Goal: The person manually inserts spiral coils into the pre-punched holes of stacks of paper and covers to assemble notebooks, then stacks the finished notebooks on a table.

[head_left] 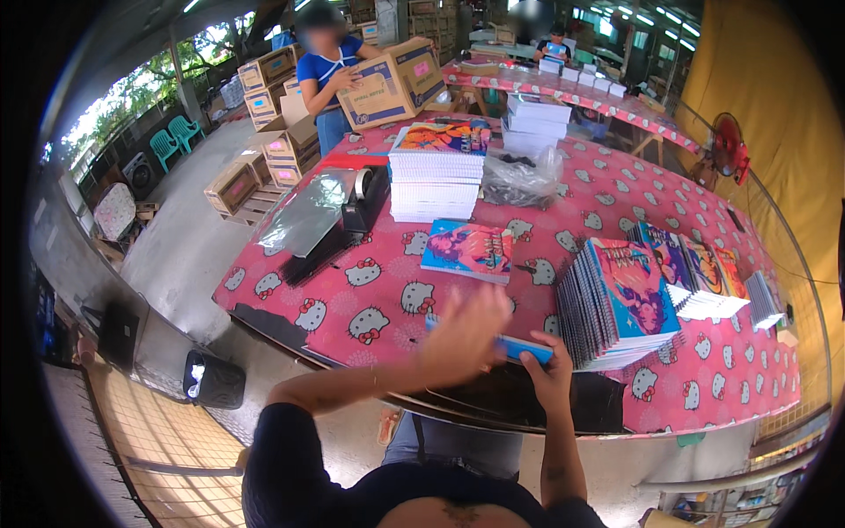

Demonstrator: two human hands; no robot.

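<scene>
My right hand (553, 368) grips the near end of a thin stack of notebooks with a blue edge (519, 348), held on edge at the table's front. My left hand (462, 334) is blurred, fingers spread, hovering over the same stack and holding nothing that I can see. Just right of my hands leans a slanted pile of spiral notebooks (620, 299) with colourful covers. A single colourful notebook (468, 248) lies flat beyond my hands. Farther back stands a tall straight stack of notebooks (437, 176).
The table carries a pink cartoon-cat cloth (370, 299). On it are a tape dispenser (359, 207), silver plastic sheet (308, 211), a clear bag (521, 176) and more notebook piles (704, 277). A person (327, 75) holds a cardboard box (392, 84) at the far end. Boxes stand on the floor left.
</scene>
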